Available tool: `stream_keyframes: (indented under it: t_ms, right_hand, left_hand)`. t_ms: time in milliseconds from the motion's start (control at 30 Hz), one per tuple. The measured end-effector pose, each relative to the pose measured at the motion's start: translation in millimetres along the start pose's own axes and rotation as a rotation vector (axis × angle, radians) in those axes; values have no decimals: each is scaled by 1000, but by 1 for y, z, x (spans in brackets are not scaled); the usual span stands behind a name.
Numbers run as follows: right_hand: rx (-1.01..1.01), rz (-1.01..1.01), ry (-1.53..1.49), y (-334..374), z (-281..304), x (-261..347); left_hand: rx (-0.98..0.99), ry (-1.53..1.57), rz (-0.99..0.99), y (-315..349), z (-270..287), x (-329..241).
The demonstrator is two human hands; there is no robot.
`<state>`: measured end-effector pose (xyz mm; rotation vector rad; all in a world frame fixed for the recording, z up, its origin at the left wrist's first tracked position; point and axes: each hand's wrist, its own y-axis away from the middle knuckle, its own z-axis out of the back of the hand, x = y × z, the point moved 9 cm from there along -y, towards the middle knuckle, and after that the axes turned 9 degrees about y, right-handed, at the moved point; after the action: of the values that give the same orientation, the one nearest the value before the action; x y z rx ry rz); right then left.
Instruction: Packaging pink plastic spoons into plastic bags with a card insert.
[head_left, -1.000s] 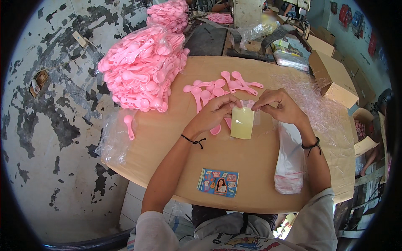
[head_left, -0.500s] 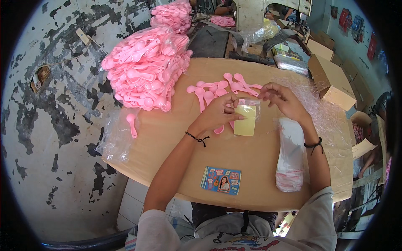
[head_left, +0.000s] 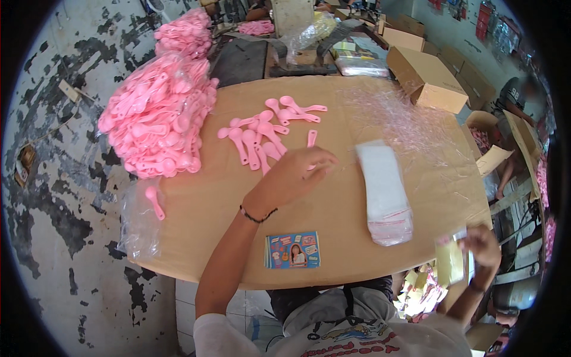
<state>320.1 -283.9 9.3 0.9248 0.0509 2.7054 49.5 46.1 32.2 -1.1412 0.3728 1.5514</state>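
Observation:
My left hand (head_left: 292, 178) is over the middle of the table, its fingers loosely curved and apart, apparently holding nothing. One pink measuring spoon (head_left: 312, 138) lies partly hidden beyond its fingers. Just left of it several more pink spoons (head_left: 253, 140) are spread in a loose pile. Past the table's right front edge, my right hand (head_left: 483, 245) is closed on a clear plastic packet (head_left: 450, 263) with a yellow card inside; motion blurs it, and a bit of pink shows near its top. Beneath it, by the table edge, is a heap of similar yellow-and-pink packets (head_left: 421, 291).
A stack of blue printed cards (head_left: 292, 250) lies near the front edge. Flat clear bags (head_left: 385, 193) lie on the right. Large bags of pink spoons (head_left: 157, 116) stand at left. Plastic strips (head_left: 404, 119) and a cardboard box (head_left: 425, 80) sit back right; a person (head_left: 514, 101) is beyond.
My right hand has carried the yellow-card packet from mid-table to beyond the right front edge. My left hand has let go of it. The whole view has shifted.

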Motion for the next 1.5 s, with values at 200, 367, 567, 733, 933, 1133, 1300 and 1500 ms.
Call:
stream_keyframes:
  t_ms: [200, 367, 567, 733, 933, 1133, 1300, 1500]
  right_hand:
    - [-794, -772, -64, 267, -52, -262]
    - [-982, -513, -4, 136, 12, -57]
    - [-614, 57, -62, -82, -16, 93]
    - [-222, -97, 32, -136, -39, 86]
    - [-255, 52, 70, -148, -39, 91]
    - [-285, 13, 92, -153, -14, 87]
    - [-447, 141, 220, -170, 34, 138]
    - [-164, 472, -57, -198, -23, 248]
  left_hand:
    - [168, -103, -156, -9, -64, -48]
    - [289, -176, -203, -10, -113, -46]
    - [270, -222, -222, -2, -118, -43]
    - [208, -234, -284, 3, -119, -45]
    - [228, -371, -278, 7, -126, -34]
    - [220, -387, -281, 7, -127, -35]
    - [196, -252, -137, -2, -117, -44]
    - [-241, 1002, 136, -16, -50, -8]
